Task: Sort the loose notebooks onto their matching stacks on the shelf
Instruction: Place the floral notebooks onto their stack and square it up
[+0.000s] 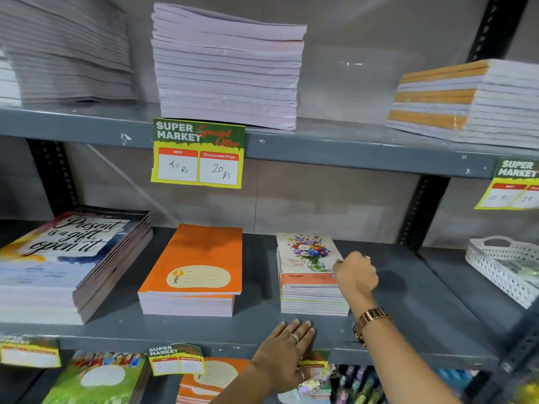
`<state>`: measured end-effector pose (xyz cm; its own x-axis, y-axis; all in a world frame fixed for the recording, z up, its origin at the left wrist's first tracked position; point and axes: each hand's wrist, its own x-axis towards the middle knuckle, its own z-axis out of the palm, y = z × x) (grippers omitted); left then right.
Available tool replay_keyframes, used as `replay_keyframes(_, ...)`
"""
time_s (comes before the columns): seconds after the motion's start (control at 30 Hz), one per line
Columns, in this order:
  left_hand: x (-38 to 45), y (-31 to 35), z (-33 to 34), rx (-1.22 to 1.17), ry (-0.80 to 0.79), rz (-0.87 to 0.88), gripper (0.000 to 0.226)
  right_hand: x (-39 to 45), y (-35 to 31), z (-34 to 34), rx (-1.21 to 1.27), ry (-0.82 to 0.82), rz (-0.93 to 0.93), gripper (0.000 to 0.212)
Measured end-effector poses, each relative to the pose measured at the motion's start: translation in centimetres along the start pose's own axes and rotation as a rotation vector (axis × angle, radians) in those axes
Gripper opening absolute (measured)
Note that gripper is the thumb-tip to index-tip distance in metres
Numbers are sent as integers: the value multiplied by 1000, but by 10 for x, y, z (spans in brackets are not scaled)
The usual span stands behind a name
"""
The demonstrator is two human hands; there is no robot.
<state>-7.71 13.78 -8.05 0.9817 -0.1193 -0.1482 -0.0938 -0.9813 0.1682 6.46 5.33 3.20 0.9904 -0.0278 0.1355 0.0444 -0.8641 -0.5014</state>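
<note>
Right now the person's right hand (355,274) is up at the middle shelf (262,330), curled loosely against the right edge of the floral notebook stack (310,275); the fingers are bent in together, touching the top cover near its corner, though I cannot tell whether they actually pinch anything. A gold watch (368,323) sits on that wrist. The left hand (287,349) lies palm down on the front lip of the same shelf, just below the floral stack, fingers straight and close together, holding nothing, with a ring showing.

To the left of the floral pile stands the orange notebook stack (194,269), its top cover lying a little askew, and further left a taller pile with the "Present is a gift" cover (70,258). A white perforated basket (503,266) sits at the far right of the shelf. On the shelf above are plain pale stacks (227,68), with a supermarket price tag (198,154) hanging from its edge. Below the left hand, on the lower shelf, more notebooks show: a green-covered pile (99,380), another orange pile (210,380) and a small floral one partly hidden by the wrist
</note>
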Motion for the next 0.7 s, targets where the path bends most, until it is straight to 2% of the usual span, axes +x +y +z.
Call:
replay_keyframes(0.2, -2, 1, -16, -78, -12, -6, 66, 8, 10, -6, -11, 35, -50, 30)
replay_keyframes(0.3, -5, 3, -26, -95, 37, -34, 60, 10, 19, -8, -28, 29, -85, 24)
replay_keyframes(0.37, -7, 5, -30, -104, 140, -65, 51, 12, 27, -8, 16, -1, -93, 20)
replay_keyframes(0.47, -8, 7, -33, -90, 332, -113, 37, 14, 41, -8, 231, -43, -54, 23)
replay_keyframes(0.6, -6, 8, -36, -179, 537, -208, 37, 10, 56, -2, 524, -59, 97, 32)
replay_keyframes(0.7, -4, 9, -40, -233, 614, -264, 38, 8, 66, 7, 649, -87, 154, 29)
